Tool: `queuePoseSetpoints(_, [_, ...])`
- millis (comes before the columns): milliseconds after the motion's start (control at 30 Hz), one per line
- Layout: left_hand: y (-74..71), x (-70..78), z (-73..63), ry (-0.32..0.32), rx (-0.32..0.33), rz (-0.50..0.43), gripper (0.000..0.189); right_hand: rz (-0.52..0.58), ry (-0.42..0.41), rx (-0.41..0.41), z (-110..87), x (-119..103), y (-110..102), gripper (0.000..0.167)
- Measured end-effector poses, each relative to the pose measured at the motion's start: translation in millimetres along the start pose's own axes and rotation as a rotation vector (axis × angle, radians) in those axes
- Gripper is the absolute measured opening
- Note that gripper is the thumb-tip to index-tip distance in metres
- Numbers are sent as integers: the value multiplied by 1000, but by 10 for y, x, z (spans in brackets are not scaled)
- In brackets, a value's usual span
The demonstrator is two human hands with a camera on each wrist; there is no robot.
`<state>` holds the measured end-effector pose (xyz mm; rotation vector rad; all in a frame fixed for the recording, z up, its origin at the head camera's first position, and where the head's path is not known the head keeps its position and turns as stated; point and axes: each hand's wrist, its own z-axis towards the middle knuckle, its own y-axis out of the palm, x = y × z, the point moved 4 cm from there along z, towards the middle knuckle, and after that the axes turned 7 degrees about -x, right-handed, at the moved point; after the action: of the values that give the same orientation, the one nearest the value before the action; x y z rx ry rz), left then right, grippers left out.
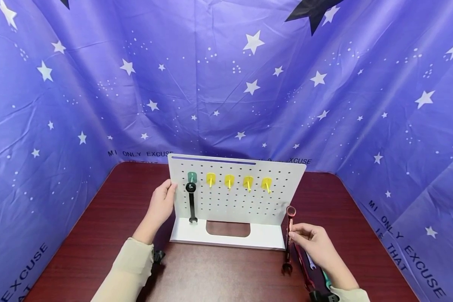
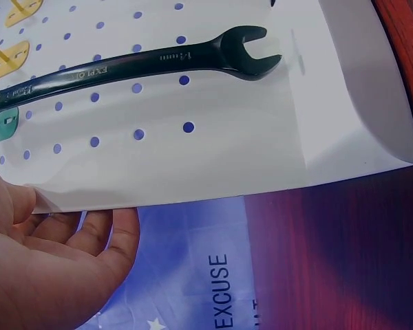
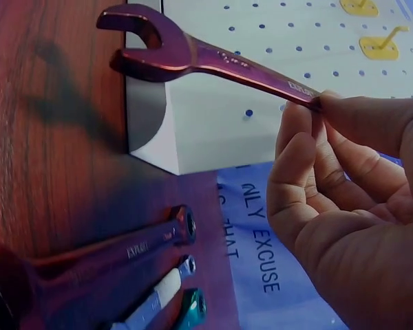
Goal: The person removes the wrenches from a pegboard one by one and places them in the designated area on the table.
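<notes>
My left hand [image 1: 162, 201] grips the left edge of a white pegboard [image 1: 234, 205], thumb in front and fingers behind, as the left wrist view shows. On the green hook [image 1: 192, 176] hangs a black combination wrench [image 1: 191, 203], its open end pointing down. Between thumb and fingers, my right hand [image 1: 313, 241] pinches a red combination wrench [image 3: 241, 67] by the shaft. That wrench is upright beside the board's lower right corner, ring end on top and open end below. Four-sided yellow plates carry several yellow hooks [image 1: 229, 182] along the board, with nothing hanging on them.
Under the right forearm lie more wrenches: a larger dark red wrench [image 3: 117, 254], a silver-blue wrench [image 3: 155, 299] and a green wrench [image 3: 191, 309]. The board stands on a reddish-brown table [image 1: 219, 272]. A purple star-patterned cloth [image 1: 211, 84] surrounds the table's back and sides.
</notes>
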<state>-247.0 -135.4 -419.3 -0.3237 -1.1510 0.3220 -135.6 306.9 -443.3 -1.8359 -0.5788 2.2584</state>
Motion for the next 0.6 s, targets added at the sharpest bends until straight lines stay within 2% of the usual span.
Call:
queuePoseSetpoints(67, [-2,-3,-2,-2,2,1,19,0,-7,1,-9,-1,-22,13])
queuePoseSetpoints(300, [-1,-1,-7,-10,1,-4,19,-40,61,42,-45,31,-104,12])
queuePoseSetpoints(600, [2,24,-12,-13,-6,0,20,-88,84,63,-124,36,-205,13])
